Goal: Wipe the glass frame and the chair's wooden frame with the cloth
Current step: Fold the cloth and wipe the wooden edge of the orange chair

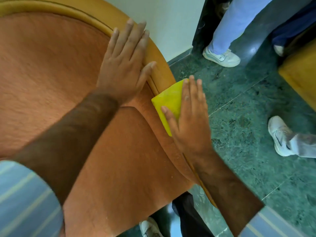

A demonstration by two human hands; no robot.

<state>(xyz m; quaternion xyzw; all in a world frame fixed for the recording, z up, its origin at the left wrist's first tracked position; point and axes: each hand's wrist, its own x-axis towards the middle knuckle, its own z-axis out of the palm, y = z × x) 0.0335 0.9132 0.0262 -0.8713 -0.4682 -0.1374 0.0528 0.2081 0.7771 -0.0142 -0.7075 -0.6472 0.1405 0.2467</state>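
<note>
A chair with orange upholstery (51, 65) and a curved light wooden frame (160, 65) fills the left and middle of the view. My left hand (124, 65) lies flat with fingers spread on the backrest, its fingertips over the wooden frame. My right hand (188, 115) presses a folded yellow cloth (169, 100) flat against the wooden frame on the chair's right side, just below the left hand. The palm hides part of the cloth. No glass frame is in view.
Dark green stone floor (239, 117) lies to the right. Other people's legs and white shoes (222, 57) (280, 135) stand there, and another shoe (150, 228) shows at the bottom. A second wooden piece of furniture (299, 77) sits at the right edge, a white wall (171, 23) behind.
</note>
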